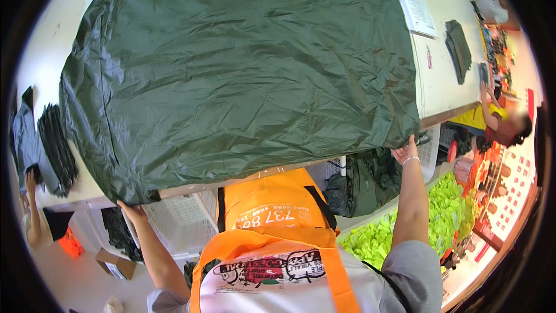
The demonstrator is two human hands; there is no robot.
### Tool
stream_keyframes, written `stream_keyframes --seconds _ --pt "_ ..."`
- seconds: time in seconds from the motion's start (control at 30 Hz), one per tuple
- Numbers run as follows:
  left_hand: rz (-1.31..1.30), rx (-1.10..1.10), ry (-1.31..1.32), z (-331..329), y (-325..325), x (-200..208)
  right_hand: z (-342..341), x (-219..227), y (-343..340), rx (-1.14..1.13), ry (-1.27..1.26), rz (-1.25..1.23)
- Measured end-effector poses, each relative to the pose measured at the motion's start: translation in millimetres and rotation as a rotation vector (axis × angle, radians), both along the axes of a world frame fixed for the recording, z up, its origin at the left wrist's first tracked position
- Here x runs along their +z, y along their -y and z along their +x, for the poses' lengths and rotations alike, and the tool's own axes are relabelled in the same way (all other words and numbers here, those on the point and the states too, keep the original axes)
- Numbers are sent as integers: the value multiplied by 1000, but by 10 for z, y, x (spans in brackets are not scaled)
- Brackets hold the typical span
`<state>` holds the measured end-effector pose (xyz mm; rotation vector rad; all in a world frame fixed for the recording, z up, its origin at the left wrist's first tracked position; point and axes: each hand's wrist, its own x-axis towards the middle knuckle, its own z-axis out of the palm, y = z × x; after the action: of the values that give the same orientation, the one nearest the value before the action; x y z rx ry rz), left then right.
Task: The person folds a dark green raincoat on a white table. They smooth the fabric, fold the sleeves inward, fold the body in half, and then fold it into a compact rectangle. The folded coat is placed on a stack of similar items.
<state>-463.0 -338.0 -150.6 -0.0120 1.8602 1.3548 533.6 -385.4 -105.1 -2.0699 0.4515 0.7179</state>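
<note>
A large sheet of shiny dark green fabric (249, 75) lies wrinkled over the table, its near edge hanging a little past the table's front edge. At its near left corner my left hand (133, 213) is closed on the fabric, fingers partly hidden beneath it. My right hand (407, 152) grips the near right corner, thumb up along the edge. Between the two hands the near edge runs fairly straight, sloping up to the right. I wear an orange apron (272, 203).
Stacked dark cloth pieces (57, 150) lie on the table's left. A paper sheet (417, 10) and a folded green piece (458, 51) lie at right. Below are white crates (179, 223), dark bundled fabric (370, 182) and a bright yellow-green heap (370, 229). Other people work at both sides.
</note>
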Motion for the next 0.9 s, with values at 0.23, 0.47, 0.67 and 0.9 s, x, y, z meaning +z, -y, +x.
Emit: stream_keyframes --seconds 0.23,0.47,0.67,0.9 --pt "-807 -363 -933 -313 -60 227 874 17 0 186 279 154" --pt "-253 6 -254 -529 1060 241 -1140 759 -263 1988 1156 -319" --pt "-548 -224 -365 -168 801 599 -1217 497 -153 1765 1122 -396" --pt "-582 -250 119 -188 1147 1563 -651 988 -307 1977 947 -203"
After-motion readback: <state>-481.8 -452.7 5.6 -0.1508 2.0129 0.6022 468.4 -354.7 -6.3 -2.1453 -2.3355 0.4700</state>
